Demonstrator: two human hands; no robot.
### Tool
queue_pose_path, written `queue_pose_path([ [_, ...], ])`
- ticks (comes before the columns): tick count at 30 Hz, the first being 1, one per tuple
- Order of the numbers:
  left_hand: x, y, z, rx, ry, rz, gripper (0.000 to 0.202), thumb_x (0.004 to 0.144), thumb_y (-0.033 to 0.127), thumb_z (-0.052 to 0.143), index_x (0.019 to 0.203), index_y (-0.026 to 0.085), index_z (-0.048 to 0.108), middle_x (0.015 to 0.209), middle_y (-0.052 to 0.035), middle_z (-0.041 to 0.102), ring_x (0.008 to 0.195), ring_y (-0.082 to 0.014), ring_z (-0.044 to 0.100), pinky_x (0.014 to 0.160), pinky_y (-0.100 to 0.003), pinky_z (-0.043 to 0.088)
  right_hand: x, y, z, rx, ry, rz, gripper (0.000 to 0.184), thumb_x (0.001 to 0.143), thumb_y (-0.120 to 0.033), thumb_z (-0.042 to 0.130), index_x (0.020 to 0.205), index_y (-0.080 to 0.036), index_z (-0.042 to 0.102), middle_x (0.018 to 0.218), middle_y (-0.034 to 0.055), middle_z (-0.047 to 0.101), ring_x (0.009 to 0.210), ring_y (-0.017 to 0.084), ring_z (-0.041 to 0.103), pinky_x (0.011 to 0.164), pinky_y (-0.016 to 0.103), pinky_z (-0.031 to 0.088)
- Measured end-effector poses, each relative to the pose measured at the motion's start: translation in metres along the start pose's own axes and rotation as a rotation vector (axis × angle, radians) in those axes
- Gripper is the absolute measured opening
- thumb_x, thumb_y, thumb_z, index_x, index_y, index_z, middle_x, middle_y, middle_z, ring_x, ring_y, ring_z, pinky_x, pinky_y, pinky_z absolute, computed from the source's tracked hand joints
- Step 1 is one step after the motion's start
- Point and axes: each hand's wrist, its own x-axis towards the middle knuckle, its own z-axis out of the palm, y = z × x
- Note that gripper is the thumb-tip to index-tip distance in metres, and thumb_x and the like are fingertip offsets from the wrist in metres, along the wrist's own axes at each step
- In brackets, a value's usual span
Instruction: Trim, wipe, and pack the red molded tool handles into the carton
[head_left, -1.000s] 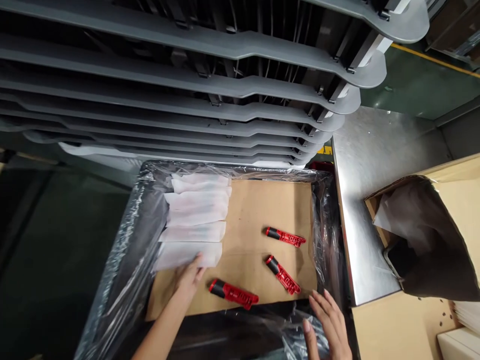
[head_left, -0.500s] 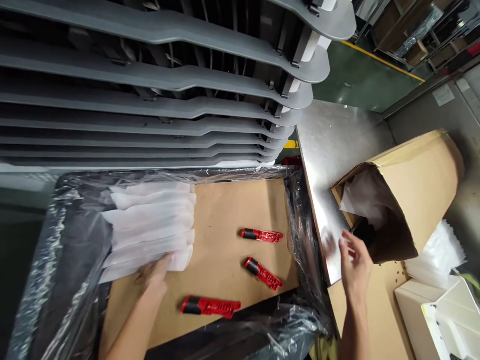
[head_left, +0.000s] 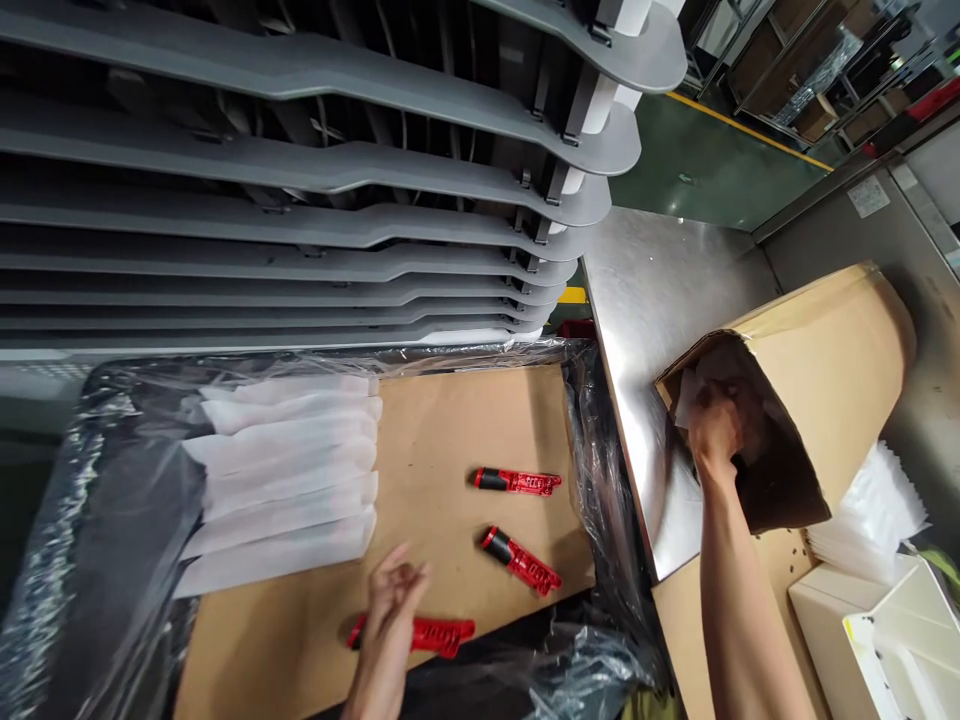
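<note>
My left hand (head_left: 394, 600) hovers over the nearest red-and-black plastic part (head_left: 431, 634), fingers loosely curled and a little blurred, holding nothing I can see. Two more red parts (head_left: 517, 481) (head_left: 521, 559) lie on the brown cardboard sheet (head_left: 442, 440) inside the plastic-lined bin (head_left: 600, 480). A row of white foam sleeves (head_left: 285, 470) fills the sheet's left side. My right hand (head_left: 716, 425) reaches into the mouth of a tipped cardboard box (head_left: 832, 350), its fingers closed among white foam wrapping (head_left: 694, 385).
Stacked grey plastic panels (head_left: 300, 170) overhang the bin's far side. The tipped box rests on a steel table (head_left: 660, 290). White foam sheets (head_left: 877, 510) and a white box (head_left: 870, 640) lie at right. Green floor shows beyond.
My left hand left the foam sleeves and moved right, over the nearest red part. My right hand rose from the bin's edge across the steel table and into the tipped box.
</note>
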Motion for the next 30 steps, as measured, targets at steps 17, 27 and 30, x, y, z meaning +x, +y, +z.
queue_pose_path([
  [17,-0.088,0.010,0.094,-0.007,-1.034,0.024,0.080,0.067,0.021,0.081,0.142,0.030,0.052,0.144,-0.0067,0.055,0.137,-0.0339,0.043,0.115,-0.043,0.032,-0.189,-0.070,-0.062,0.791,-0.402,0.286,0.033,0.087,-0.049,0.061,0.072,-0.023,0.048,0.068,-0.0052,0.048,0.063,0.012,0.047,0.059,0.024,0.041],
  [27,-0.040,-0.053,0.071,-0.464,-0.520,-0.673,0.042,0.069,0.004,0.071,0.110,0.013,0.069,0.070,-0.0008,0.074,0.067,-0.0203,0.070,0.064,-0.026,0.051,-0.255,-0.067,0.008,0.913,-0.879,0.414,0.052,0.091,-0.062,0.041,0.108,-0.017,0.062,0.111,0.0128,0.070,0.104,0.025,0.068,0.081,0.034,0.056],
  [30,-0.037,-0.062,0.064,-0.445,-0.530,-0.782,0.018,0.072,0.001,0.068,0.088,0.009,0.071,0.065,-0.0053,0.073,0.067,-0.0253,0.072,0.065,-0.030,0.054,-0.238,-0.080,0.025,0.683,-0.908,0.164,0.035,0.095,-0.044,0.042,0.107,-0.018,0.063,0.105,0.0108,0.071,0.095,0.022,0.068,0.081,0.034,0.054],
])
